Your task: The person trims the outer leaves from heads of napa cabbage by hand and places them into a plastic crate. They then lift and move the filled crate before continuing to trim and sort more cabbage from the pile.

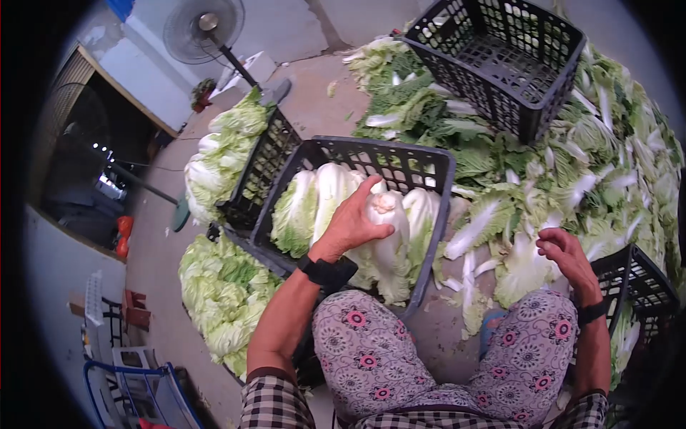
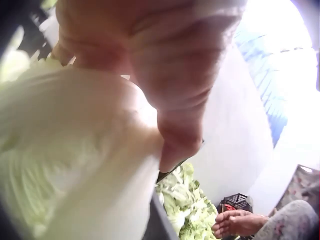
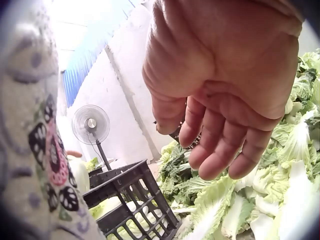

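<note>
My left hand (image 1: 351, 220) grips the root end of a napa cabbage (image 1: 393, 250), thumb and fingers spread around it. That cabbage stands tilted, its cut base facing up, in a black plastic crate (image 1: 386, 145) in front of my knees. Other napa cabbages (image 1: 330, 191) lie beside it in the crate. In the left wrist view the pale cabbage (image 2: 75, 150) fills much of the picture under the hand (image 2: 150, 55). My right hand (image 1: 569, 261) hovers by my right knee, holding nothing; in the right wrist view its fingers (image 3: 215, 130) hang loosely bent.
Loose cabbage leaves (image 1: 500, 214) cover the floor ahead and to the right. A black crate (image 1: 529, 107) sits on them at the back, another crate (image 1: 636, 279) at the right. Cabbages (image 1: 225, 297) are heaped at the left. A fan (image 1: 207, 23) stands behind.
</note>
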{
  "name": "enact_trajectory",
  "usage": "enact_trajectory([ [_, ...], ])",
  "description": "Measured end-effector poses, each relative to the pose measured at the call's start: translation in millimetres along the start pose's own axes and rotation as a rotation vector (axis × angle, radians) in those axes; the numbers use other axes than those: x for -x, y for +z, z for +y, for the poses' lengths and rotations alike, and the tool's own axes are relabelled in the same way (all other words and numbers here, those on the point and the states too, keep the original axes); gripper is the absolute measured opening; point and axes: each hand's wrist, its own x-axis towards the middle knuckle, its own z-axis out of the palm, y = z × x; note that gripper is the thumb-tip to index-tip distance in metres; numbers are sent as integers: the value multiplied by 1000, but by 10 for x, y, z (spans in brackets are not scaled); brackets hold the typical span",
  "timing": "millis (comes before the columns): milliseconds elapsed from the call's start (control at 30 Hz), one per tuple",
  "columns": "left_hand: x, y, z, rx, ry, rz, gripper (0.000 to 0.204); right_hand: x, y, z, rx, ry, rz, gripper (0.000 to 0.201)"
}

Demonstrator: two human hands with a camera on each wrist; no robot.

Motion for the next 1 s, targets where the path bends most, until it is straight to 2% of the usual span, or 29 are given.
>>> enact_trajectory([
  [67, 24, -258, 236, 54, -1, 111, 94, 31, -18, -46, -1, -31, 9, 39],
  [167, 84, -605, 678, 150, 104, 275, 90, 66, -115, -179, 120, -195, 8, 57],
  [200, 141, -703, 881, 203, 107, 298, 90, 108, -122, -279, 156, -231, 36, 65],
  [267, 153, -779, 1180, 354, 230, 364, 91, 243, -82, -597, 234, -292, 97, 82],
  [300, 168, -791, 1342, 396, 272, 361, 92, 340, -47, -785, 279, -281, 117, 106],
  [400, 240, -669, 1806, 494, 370, 345, 93, 588, 55, -1106, 358, -461, 178, 119],
  [433, 271, -588, 1962, 527, 400, 302, 93, 681, 81, -1216, 354, -489, 141, 128],
  [533, 278, -261, 2178, 592, 538, 135, 100, 831, 202, -1366, 443, -637, 84, 131],
  [567, 296, -139, 2250, 588, 587, 104, 99, 809, 229, -1360, 394, -648, 21, 133],
  [600, 319, -50, 2334, 581, 634, 72, 99, 844, 304, -1389, 145, -515, -85, 130],
  [633, 335, 1, 2408, 451, 735, 112, 101, 879, 378, -1418, -108, -371, -153, 127],
  [667, 333, 40, 2416, 494, 731, 116, 98, 918, 358, -1491, -198, -293, -208, 126],
  [733, 306, 106, 2413, 577, 722, 113, 92, 851, 340, -1399, -53, -435, -142, 123],
  [767, 271, 84, 2375, 639, 650, -4, 102, 822, 324, -1358, 20, -505, -104, 122],
  [833, 157, 170, 2270, 762, 699, -9, 112, 802, 277, -1357, 86, -480, -40, 118],
  [867, 100, 226, 2198, 827, 719, -11, 117, 795, 307, -1381, 9, -467, -10, 114],
  [900, 51, 240, 2105, 716, 738, 9, 125, 788, 338, -1406, -68, -458, 20, 109],
  [967, -52, 394, 1844, 685, 622, 8, 120, 730, 335, -1415, -63, -481, 95, 104],
  [1000, -104, 464, 1690, 628, 533, -19, 109, 709, 261, -1400, -50, -480, 154, 102],
])
